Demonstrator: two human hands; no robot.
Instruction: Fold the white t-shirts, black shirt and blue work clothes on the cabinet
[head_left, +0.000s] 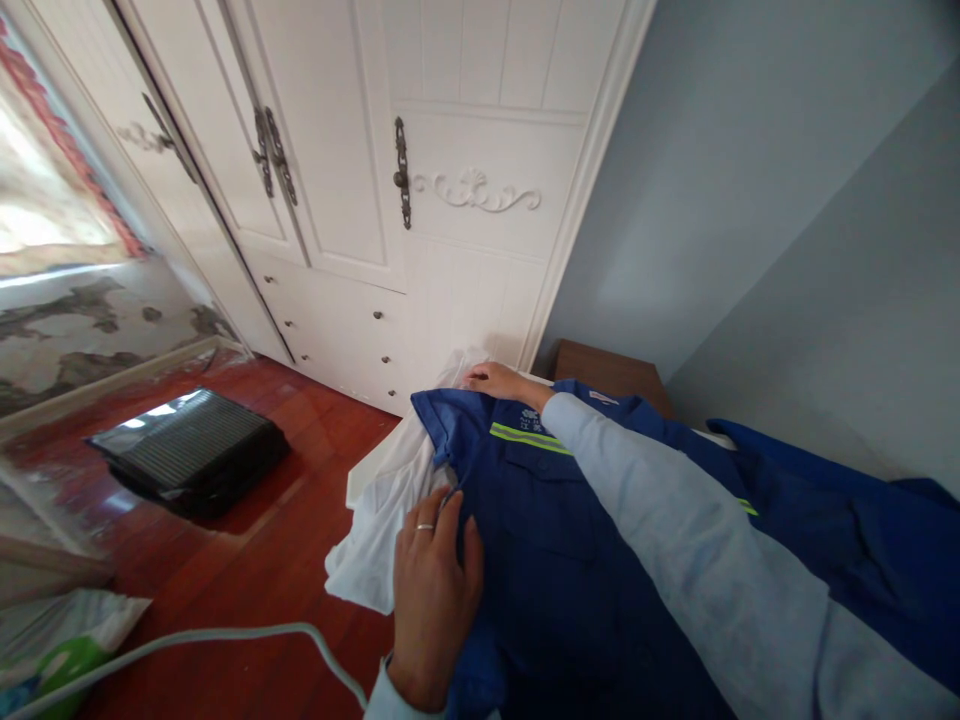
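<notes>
A dark blue work shirt (555, 540) with a yellow-green reflective stripe and a chest pocket lies spread out in front of me. White cloth (382, 520) shows under its left side. My left hand (435, 580), with a ring on one finger, is at the shirt's side edge just below the short sleeve, its fingertips bent onto the fabric. Farther up, my right hand (501, 383) reaches across to the sleeve's upper edge near the shoulder, with the fingers closed together. What its fingertips hold is too small to make out.
A white wardrobe (465, 270) stands beyond the shirt, beside a brown wooden cabinet (611, 372). On the red floor lies a black plastic-wrapped box (187, 450). A pale hose (225, 633) crosses the lower left near a white-green bag (67, 640). More blue cloth (847, 500) lies right.
</notes>
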